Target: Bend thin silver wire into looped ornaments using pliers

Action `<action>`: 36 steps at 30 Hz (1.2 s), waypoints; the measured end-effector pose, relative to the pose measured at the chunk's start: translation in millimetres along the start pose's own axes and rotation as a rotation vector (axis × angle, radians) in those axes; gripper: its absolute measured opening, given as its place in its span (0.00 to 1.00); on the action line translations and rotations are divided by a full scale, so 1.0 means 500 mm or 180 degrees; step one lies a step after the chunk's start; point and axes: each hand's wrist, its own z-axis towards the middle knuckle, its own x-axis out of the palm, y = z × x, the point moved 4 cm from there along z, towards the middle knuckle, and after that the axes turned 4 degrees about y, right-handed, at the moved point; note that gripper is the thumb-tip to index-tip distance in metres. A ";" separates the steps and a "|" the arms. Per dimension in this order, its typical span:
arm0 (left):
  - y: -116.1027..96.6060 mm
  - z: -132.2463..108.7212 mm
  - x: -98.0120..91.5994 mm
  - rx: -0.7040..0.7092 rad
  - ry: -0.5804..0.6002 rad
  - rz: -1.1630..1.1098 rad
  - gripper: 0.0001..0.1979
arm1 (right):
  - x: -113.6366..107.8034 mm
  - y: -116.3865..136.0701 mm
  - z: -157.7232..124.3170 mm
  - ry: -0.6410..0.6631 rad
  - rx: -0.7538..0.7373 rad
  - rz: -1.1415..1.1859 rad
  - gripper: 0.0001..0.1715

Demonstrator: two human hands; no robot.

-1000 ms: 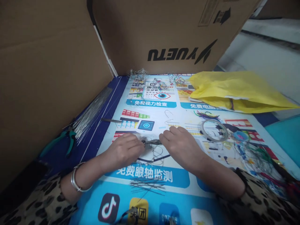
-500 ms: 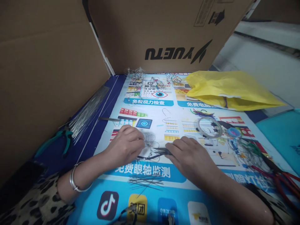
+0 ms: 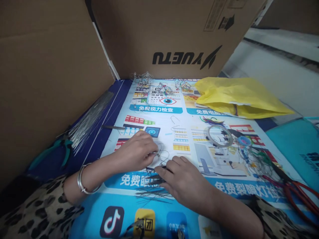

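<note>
My left hand (image 3: 138, 151) is closed, its fingertips pinching a piece of thin looped wire (image 3: 163, 154). Several small shiny beads (image 3: 149, 170) show at the lower part of this wire piece. Close beside it, my right hand (image 3: 180, 176) is closed around slim dark tweezers (image 3: 154, 180). Their pointed tips face left, just below the beads, and the rest is hidden in the palm. The right thumb and forefinger reach the wire's lower edge; whether they grip it I cannot tell. Below both hands lies a bunch of short dark wires (image 3: 154, 194).
Long straight wires (image 3: 91, 121) and teal-handled pliers (image 3: 53, 152) lie left. A tape roll (image 3: 219, 136), tangled wires (image 3: 260, 161) and red-handled scissors (image 3: 296, 189) are right. Behind are a yellow bag (image 3: 236, 94), beaded wire pieces (image 3: 143, 79) and cardboard walls (image 3: 159, 36).
My right hand has moved down and left, closer to the left hand. The tweezers' tips have shifted from the wire loops to below the beads. The view has shifted slightly.
</note>
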 end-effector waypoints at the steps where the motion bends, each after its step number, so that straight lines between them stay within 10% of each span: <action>1: 0.001 0.001 0.000 -0.0019 0.0028 -0.0005 0.06 | 0.000 -0.002 0.000 0.0012 -0.0015 -0.0001 0.17; 36: -0.016 -0.007 0.011 -0.0094 -0.0393 0.0410 0.10 | -0.003 -0.030 -0.004 -0.0138 -0.0515 -0.0537 0.08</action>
